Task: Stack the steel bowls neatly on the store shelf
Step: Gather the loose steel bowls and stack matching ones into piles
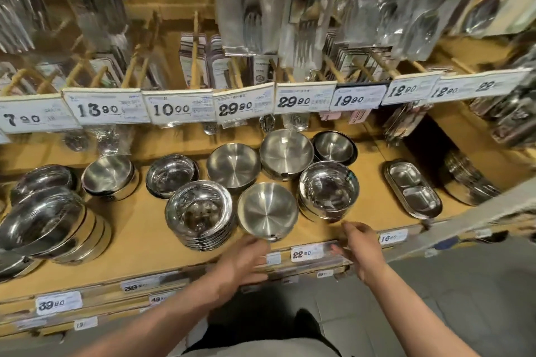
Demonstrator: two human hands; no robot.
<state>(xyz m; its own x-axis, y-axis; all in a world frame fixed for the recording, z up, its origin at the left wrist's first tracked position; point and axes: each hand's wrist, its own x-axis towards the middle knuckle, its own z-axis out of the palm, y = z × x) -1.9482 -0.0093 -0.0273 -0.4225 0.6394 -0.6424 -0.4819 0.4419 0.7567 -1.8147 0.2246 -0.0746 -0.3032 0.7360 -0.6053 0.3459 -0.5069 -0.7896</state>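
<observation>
Just ahead of both hands, matte bowl (267, 209) sits upright — mouth up.

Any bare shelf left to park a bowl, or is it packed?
Bare wood along the front edge, between the tilted left stack and the polished stack. Another patch sits between the right polished stack and the divided tray. The centre is crowded: the brushed bowl is wedged between the stacks.
</observation>
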